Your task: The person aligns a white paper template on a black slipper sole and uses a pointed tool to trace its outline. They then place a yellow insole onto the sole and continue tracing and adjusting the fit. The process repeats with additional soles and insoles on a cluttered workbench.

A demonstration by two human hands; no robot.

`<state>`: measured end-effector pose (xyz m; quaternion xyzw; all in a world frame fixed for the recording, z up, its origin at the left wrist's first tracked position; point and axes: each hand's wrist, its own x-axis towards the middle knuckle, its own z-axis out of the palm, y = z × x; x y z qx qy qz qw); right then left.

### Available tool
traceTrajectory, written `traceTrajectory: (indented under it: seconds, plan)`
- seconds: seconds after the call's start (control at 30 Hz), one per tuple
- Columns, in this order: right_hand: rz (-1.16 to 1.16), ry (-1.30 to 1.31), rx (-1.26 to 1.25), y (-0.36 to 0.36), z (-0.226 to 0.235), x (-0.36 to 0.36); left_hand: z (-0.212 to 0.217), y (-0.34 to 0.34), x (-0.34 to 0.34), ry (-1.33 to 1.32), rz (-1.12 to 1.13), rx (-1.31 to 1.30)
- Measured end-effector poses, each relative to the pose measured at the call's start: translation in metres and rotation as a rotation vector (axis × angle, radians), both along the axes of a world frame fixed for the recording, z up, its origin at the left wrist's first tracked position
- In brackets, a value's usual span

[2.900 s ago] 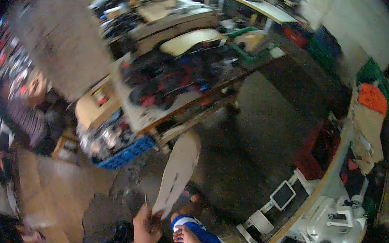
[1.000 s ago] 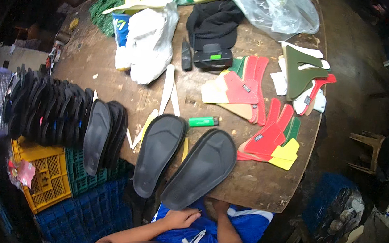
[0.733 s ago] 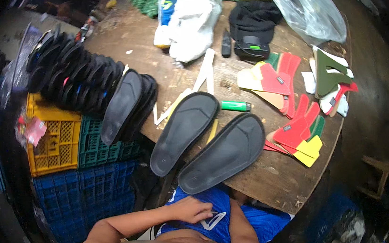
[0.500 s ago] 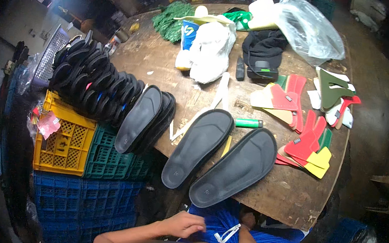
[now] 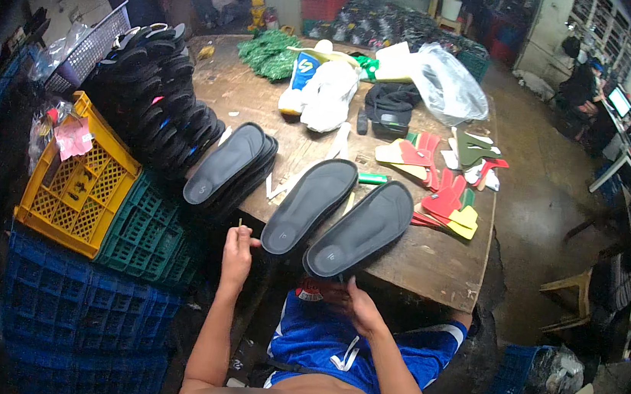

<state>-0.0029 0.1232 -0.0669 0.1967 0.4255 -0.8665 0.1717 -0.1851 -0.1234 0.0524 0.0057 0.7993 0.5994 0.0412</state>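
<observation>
Two black footbed-shaped soles, the left sole [image 5: 310,206] and the right sole [image 5: 360,229], lie side by side at the table's near edge, heels toward me. My left hand [image 5: 237,256] is by the left sole's heel, its fingers closed, with a thin yellowish stick [image 5: 240,222] showing above them. Just below the right sole's heel is my right hand [image 5: 356,304], thumb raised; its other fingers are blurred and dark, so their grip is unclear. Left of the pair lies a small stack of similar soles [image 5: 231,161].
Red and yellow cut pieces [image 5: 445,203] lie on the wooden table [image 5: 431,267] at right, near a green tube-like item [image 5: 373,178]. Many black soles [image 5: 153,95] are piled at left above yellow [image 5: 82,188] and blue crates [image 5: 82,295]. A white bundle [image 5: 331,95] sits farther back.
My view has shifted, showing more of the room at right. My left hand has risen from my lap to the left sole's heel; my right hand has come up near the right sole's heel.
</observation>
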Motion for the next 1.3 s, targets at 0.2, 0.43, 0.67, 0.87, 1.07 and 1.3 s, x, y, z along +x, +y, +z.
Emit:
traceTrajectory:
  seconds: [0.2,0.43,0.67,0.87,1.07,1.3]
  plan:
    - [-0.280,0.079,-0.174,-0.030,0.096,-0.045,0.051,0.037,0.027,0.603,0.072,-0.227]
    - [-0.317,0.104,-0.175,-0.033,0.084,-0.037,0.074,0.072,0.080,0.641,-0.475,-0.598]
    - [-0.380,0.146,0.318,0.003,0.089,0.035,0.055,0.090,0.055,0.709,-0.628,-0.619]
    - [-0.864,0.420,1.129,0.034,0.140,0.113,0.086,0.044,0.068,0.319,-0.687,-0.170]
    - [-0.496,0.764,1.414,0.041,0.109,0.139,0.023,-0.032,0.115,-0.333,-0.940,0.017]
    - [-0.280,0.567,1.038,-0.018,0.007,0.145,0.053,0.012,0.078,0.028,-0.994,-0.313]
